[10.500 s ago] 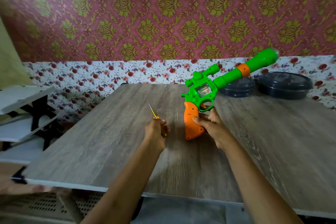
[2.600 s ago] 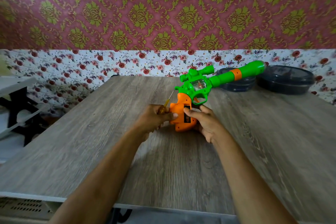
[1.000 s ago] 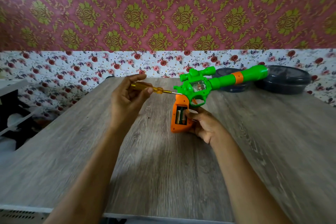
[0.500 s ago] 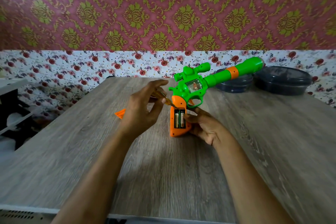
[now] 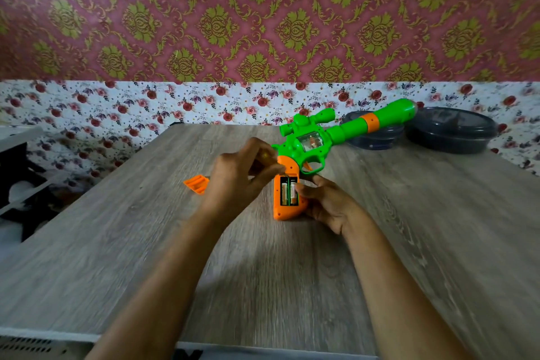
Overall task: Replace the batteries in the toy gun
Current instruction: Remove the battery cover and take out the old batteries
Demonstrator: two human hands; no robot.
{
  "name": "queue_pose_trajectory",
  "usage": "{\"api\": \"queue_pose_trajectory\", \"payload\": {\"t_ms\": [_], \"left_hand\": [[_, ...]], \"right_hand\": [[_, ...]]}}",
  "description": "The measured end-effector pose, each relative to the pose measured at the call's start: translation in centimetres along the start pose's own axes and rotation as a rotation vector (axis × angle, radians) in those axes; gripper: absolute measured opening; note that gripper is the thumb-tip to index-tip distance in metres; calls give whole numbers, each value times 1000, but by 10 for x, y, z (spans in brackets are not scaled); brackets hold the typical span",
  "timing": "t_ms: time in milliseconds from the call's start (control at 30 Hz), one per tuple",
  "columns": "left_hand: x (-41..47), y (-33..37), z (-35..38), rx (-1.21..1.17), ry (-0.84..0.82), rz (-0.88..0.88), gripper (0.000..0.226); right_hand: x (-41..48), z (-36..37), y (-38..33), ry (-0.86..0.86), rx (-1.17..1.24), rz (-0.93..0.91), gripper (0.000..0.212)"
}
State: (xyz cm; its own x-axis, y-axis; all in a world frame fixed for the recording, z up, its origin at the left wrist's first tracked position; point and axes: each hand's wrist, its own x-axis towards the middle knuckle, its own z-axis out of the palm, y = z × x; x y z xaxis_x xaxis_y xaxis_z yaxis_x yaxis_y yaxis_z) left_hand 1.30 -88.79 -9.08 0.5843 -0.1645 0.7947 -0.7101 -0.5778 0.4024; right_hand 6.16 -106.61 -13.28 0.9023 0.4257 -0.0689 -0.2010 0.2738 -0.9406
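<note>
Leftmost, I see the orange battery cover (image 5: 197,183) lying flat on the table (image 5: 117,242), inboard of its slanting left edge; just right of it the left hand (image 5: 242,175) curls round a screwdriver (image 5: 265,155), only a yellow glimpse showing, beside the grip's top. The toy gun (image 5: 309,143) stands butt-down at mid-table, long axis slanting up and rightward toward the wall, open compartment facing me with two batteries (image 5: 289,193) upright, the right hand (image 5: 327,204) clasping the grip from the right. Wide tabletop lies between the near edge and the hands, and two dark containers (image 5: 451,130) sit far right behind the muzzle.
</note>
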Motion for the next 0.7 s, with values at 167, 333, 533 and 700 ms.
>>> {"api": "queue_pose_trajectory", "payload": {"t_ms": [167,333,533,700], "left_hand": [[3,-5,-2,-142,158,-322,25],[4,-12,2,-254,193,-484,31],[0,-15,8,-319,234,-633,23],[2,-9,-2,-188,207,-422,21]], "right_hand": [[3,0,3,24,6,-33,41],[3,-2,3,17,21,-29,39],[2,1,1,-17,15,-43,36],[3,0,1,25,45,-52,38]]}}
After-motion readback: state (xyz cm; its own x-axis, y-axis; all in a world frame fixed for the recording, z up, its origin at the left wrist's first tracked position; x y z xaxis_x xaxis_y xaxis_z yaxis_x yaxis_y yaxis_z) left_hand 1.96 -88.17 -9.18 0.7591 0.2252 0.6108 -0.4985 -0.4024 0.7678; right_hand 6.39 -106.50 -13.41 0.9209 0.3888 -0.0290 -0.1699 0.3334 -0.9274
